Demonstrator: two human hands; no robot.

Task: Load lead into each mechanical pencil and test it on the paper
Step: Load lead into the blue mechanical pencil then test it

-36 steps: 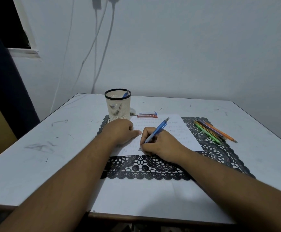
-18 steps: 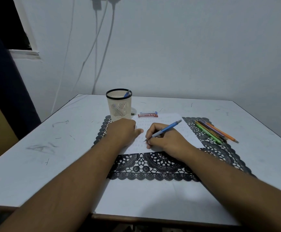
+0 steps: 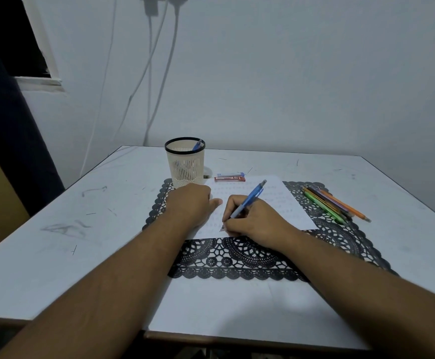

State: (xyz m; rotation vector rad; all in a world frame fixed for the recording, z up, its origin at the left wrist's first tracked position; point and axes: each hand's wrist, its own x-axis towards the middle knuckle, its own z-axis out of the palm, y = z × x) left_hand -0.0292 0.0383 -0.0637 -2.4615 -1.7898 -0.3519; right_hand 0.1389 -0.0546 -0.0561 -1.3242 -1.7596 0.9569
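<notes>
Right hand grips pencil; left hand presses paper.

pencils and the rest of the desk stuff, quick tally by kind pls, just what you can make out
blue pencil in right hand: 1
blue pencil in cup: 1
loose pencils on mat: bundle overlaps, count unclear
lead cases: 2
mesh cup: 1
paper sheet: 1
black lace mat: 1
Total countable: 7
</notes>
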